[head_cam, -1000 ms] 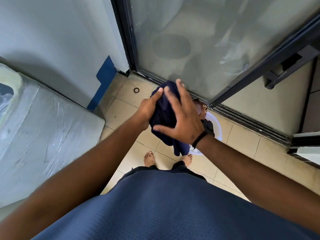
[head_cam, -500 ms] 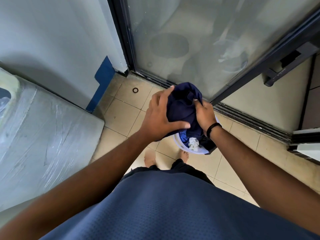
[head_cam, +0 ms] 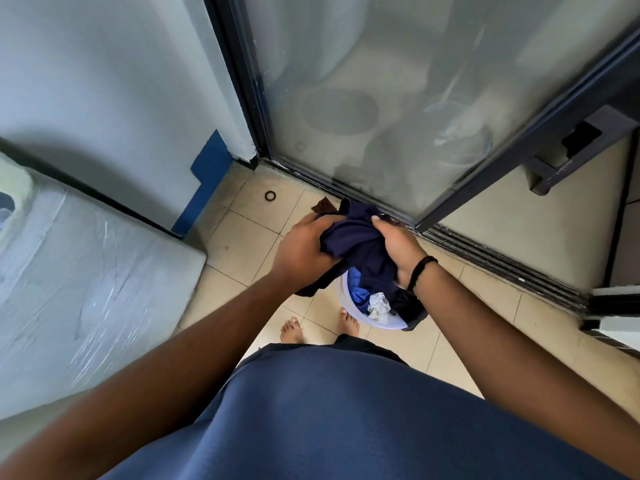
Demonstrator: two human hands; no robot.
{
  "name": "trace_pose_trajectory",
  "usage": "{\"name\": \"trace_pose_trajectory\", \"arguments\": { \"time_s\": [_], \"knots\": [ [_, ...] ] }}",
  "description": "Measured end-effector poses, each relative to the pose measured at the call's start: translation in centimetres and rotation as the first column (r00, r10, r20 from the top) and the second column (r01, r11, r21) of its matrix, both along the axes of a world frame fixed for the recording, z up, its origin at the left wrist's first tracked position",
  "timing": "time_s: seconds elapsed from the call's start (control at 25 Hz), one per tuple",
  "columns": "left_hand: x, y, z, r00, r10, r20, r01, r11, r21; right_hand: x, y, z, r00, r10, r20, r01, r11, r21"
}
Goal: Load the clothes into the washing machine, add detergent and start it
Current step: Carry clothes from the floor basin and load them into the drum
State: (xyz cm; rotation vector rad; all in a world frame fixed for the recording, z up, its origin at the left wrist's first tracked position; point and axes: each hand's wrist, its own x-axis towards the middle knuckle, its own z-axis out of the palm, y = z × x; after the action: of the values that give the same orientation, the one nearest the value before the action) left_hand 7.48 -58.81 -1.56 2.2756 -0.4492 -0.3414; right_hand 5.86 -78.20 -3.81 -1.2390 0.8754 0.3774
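A dark navy garment (head_cam: 360,244) is bunched between both hands above a white laundry bucket (head_cam: 349,308) on the floor. My left hand (head_cam: 301,251) grips its left side, and my right hand (head_cam: 398,247), with a black band at the wrist, grips its right side. Inside the bucket lie more clothes, among them a bright blue piece (head_cam: 360,294) and a crumpled white one (head_cam: 379,304). The washing machine (head_cam: 86,271), its top wrapped in plastic film, stands at the left with part of its opening at the frame edge.
A frosted glass sliding door (head_cam: 398,98) in a dark frame runs behind the bucket, with its floor track (head_cam: 502,268) to the right. A small dark ring (head_cam: 270,195) lies on the tiled floor. My bare feet (head_cam: 318,329) stand just before the bucket.
The hands have shifted their hold on the navy garment and lowered it slightly toward the bucket. One second ago my right hand lay spread over it; now it grips the side.
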Motion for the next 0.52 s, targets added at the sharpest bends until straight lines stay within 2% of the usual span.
{"name": "trace_pose_trajectory", "arguments": {
  "time_s": [0.16,0.32,0.44,0.52],
  "knots": [
    [0.3,1.2,1.6,0.982,0.181,-0.047,-0.179,0.983,0.042,2.9,0.5,1.3,0.984,0.18,0.003,-0.18,0.983,0.041],
    [-1.1,4.5,3.0,0.92,0.39,-0.047,-0.389,0.921,0.033,6.5,4.2,2.5,0.907,0.418,0.053,-0.421,0.905,0.066],
    [-2.5,7.9,4.1,0.819,0.573,0.012,-0.573,0.82,0.0,8.4,7.9,3.6,0.855,0.511,0.089,-0.516,0.856,0.047],
    [-3.4,10.8,4.8,0.709,0.705,0.019,-0.704,0.709,-0.029,9.4,10.6,4.5,0.811,0.567,0.141,-0.574,0.819,0.007]
  ]
}}
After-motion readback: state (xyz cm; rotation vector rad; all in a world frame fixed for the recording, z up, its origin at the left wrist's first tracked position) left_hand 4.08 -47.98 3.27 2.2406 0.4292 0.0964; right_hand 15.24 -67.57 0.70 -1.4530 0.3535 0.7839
